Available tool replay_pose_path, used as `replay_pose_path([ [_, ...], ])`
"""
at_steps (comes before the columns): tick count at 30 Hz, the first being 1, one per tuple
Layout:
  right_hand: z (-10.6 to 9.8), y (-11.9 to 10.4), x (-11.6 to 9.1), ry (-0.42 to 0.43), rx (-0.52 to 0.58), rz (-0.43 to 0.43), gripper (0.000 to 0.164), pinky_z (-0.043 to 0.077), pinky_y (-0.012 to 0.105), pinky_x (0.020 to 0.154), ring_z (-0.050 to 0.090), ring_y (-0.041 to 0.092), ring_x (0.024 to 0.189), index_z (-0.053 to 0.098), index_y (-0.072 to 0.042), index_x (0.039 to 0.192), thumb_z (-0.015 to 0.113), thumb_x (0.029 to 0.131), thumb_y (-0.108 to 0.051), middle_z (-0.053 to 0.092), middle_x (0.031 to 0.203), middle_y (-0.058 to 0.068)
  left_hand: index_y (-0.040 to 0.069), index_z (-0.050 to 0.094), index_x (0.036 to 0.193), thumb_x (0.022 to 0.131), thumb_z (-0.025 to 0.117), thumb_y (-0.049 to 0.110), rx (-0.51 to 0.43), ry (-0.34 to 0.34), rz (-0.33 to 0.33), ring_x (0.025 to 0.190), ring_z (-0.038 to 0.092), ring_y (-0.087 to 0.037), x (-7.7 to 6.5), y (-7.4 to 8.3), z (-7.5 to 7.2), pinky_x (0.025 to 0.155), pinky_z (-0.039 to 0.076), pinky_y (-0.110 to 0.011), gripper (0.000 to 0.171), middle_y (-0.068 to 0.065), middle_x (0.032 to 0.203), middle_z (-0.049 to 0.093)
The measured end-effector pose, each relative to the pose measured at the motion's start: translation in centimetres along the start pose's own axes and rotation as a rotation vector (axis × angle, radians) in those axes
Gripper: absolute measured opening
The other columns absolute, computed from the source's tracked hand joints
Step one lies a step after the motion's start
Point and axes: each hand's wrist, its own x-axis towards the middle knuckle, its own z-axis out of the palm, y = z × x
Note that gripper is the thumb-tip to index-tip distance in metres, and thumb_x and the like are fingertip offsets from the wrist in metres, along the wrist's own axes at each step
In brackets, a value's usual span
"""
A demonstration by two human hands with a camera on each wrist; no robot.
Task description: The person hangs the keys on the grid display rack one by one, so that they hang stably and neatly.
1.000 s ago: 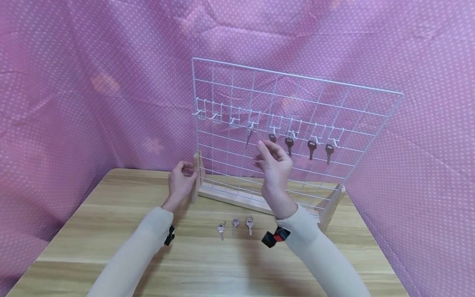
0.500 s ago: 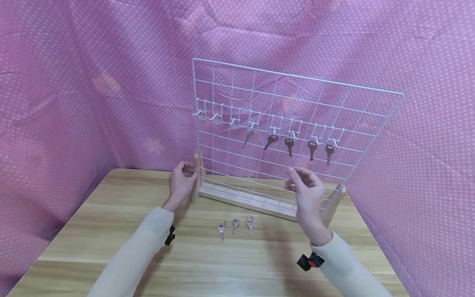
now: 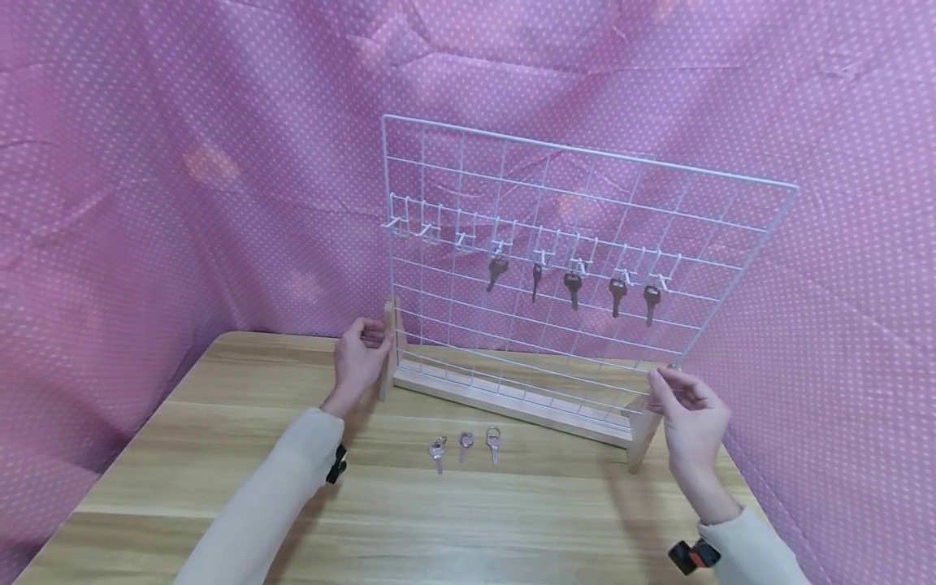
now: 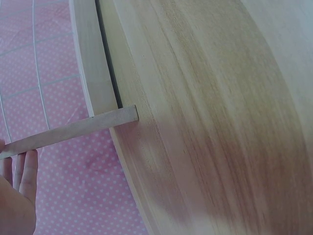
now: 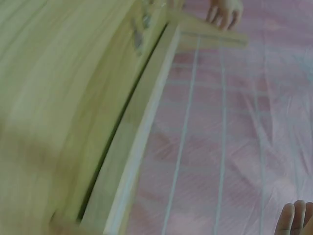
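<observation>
A white wire grid rack [image 3: 585,149] on a wooden base [image 3: 504,409] stands upright on the table. My left hand [image 3: 358,357] grips its left wooden side support [image 4: 73,131], thumb in front and fingers behind in the left wrist view. Beside the right wooden side support [image 3: 639,449] is my right hand [image 3: 695,426], fingers loosely bent, thumb overlapping the top of that support in the head view. No key shows in it. Several keys hang on the hooks to the right, among them a key [image 3: 497,272] on the middle hook and a key [image 3: 652,305] at the far right.
Three loose keys lie in a row before the rack: a left key [image 3: 437,453], a middle key [image 3: 465,444] and a right key [image 3: 493,444]. The three hooks at the left, such as one hook [image 3: 395,223], bear no key. Pink dotted cloth [image 3: 219,203] surrounds the wooden table [image 3: 409,528].
My right hand has left the hanging keys and moved right and down to the rack's right support. The two left hanging keys have turned. My left hand stays at the left support.
</observation>
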Motion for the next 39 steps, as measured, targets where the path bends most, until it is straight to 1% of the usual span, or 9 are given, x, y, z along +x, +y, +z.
replay_pose_path([
  [3, -1.5, 0.6, 0.3, 0.027, -0.044, -0.024, 0.009, 0.060, 0.015, 0.056, 0.070, 0.003, 0.060, 0.075, 0.008, 0.098, 0.078, 0.091, 0.004, 0.078, 0.081, -0.008, -0.001, 0.067, 0.118, 0.094, 0.074, 0.005, 0.012, -0.009, -0.005, 0.097, 0.074, -0.035, 0.0, 0.0, 0.0, 0.088, 0.064, -0.039, 0.025, -0.022, 0.110, 0.075],
  [5, -2.4, 1.1, 0.4, 0.052, -0.058, -0.033, 0.011, 0.060, 0.015, 0.057, 0.070, 0.003, 0.061, 0.074, 0.010, 0.098, 0.078, 0.090, 0.004, 0.078, 0.083, -0.009, -0.001, 0.067, 0.118, 0.094, 0.075, 0.006, 0.012, -0.012, 0.000, 0.098, 0.074, -0.035, 0.0, 0.1, 0.0, 0.089, 0.064, -0.042, 0.026, -0.022, 0.111, 0.075],
  [7, -3.1, 1.5, 0.6, 0.079, -0.062, -0.040, 0.012, 0.060, 0.015, 0.057, 0.070, 0.003, 0.060, 0.074, 0.010, 0.098, 0.079, 0.089, 0.004, 0.078, 0.083, -0.009, -0.001, 0.067, 0.117, 0.093, 0.076, 0.007, 0.011, -0.012, 0.003, 0.098, 0.075, -0.035, 0.0, 0.2, 0.1, 0.088, 0.064, -0.038, 0.027, -0.022, 0.111, 0.075],
  [12, -4.5, 2.7, 1.3, 0.123, -0.029, -0.030, 0.011, 0.059, 0.016, 0.055, 0.069, 0.003, 0.057, 0.075, 0.008, 0.096, 0.081, 0.088, 0.004, 0.077, 0.079, -0.007, 0.000, 0.068, 0.116, 0.092, 0.077, 0.007, 0.007, -0.003, -0.003, 0.097, 0.076, -0.034, 0.1, 0.1, 0.2, 0.079, 0.055, -0.016, 0.026, -0.021, 0.111, 0.076],
  [15, -4.8, 3.3, 1.7, 0.119, -0.060, -0.019, 0.014, 0.059, 0.015, 0.055, 0.069, 0.002, 0.058, 0.074, 0.009, 0.098, 0.081, 0.087, 0.004, 0.077, 0.079, -0.008, 0.000, 0.068, 0.116, 0.092, 0.077, 0.007, 0.010, 0.001, -0.006, 0.097, 0.075, -0.034, 0.1, 0.0, 0.2, 0.077, 0.054, -0.013, 0.026, -0.021, 0.110, 0.076],
  [22, -4.5, 4.2, 2.1, 0.094, -0.145, -0.001, 0.020, 0.058, 0.013, 0.056, 0.066, 0.000, 0.062, 0.074, 0.010, 0.103, 0.083, 0.087, 0.000, 0.077, 0.084, -0.013, 0.000, 0.067, 0.117, 0.094, 0.075, 0.006, 0.009, 0.000, -0.009, 0.098, 0.074, -0.034, 0.0, 0.2, 0.3, 0.089, 0.064, -0.040, 0.025, -0.021, 0.111, 0.075],
  [29, -3.9, 4.3, 2.3, 0.104, -0.070, 0.002, 0.013, 0.059, 0.014, 0.056, 0.069, 0.000, 0.061, 0.075, 0.002, 0.096, 0.083, 0.086, 0.003, 0.078, 0.082, -0.011, 0.000, 0.068, 0.117, 0.094, 0.076, 0.007, -0.015, 0.003, -0.005, 0.098, 0.074, -0.034, 0.1, 0.0, 0.2, 0.078, 0.054, -0.011, 0.025, -0.022, 0.112, 0.075],
  [35, -3.6, 4.5, 2.3, 0.105, -0.032, 0.018, 0.013, 0.058, 0.014, 0.055, 0.072, 0.002, 0.060, 0.074, 0.004, 0.096, 0.083, 0.085, 0.005, 0.078, 0.080, -0.010, -0.001, 0.066, 0.122, 0.096, 0.075, 0.011, -0.019, -0.009, -0.026, 0.104, 0.073, -0.035, -0.5, 0.4, -0.4, 0.094, 0.063, -0.039, 0.030, -0.022, 0.118, 0.073],
  [39, -3.6, 4.4, 2.2, 0.105, -0.038, 0.019, 0.015, 0.059, 0.014, 0.055, 0.071, 0.001, 0.060, 0.073, 0.008, 0.097, 0.082, 0.086, 0.004, 0.077, 0.080, -0.011, 0.001, 0.065, 0.124, 0.100, 0.071, 0.017, 0.007, 0.006, -0.056, 0.103, 0.073, -0.035, -1.8, 0.6, -0.9, 0.092, 0.064, -0.043, 0.029, -0.020, 0.120, 0.072],
])
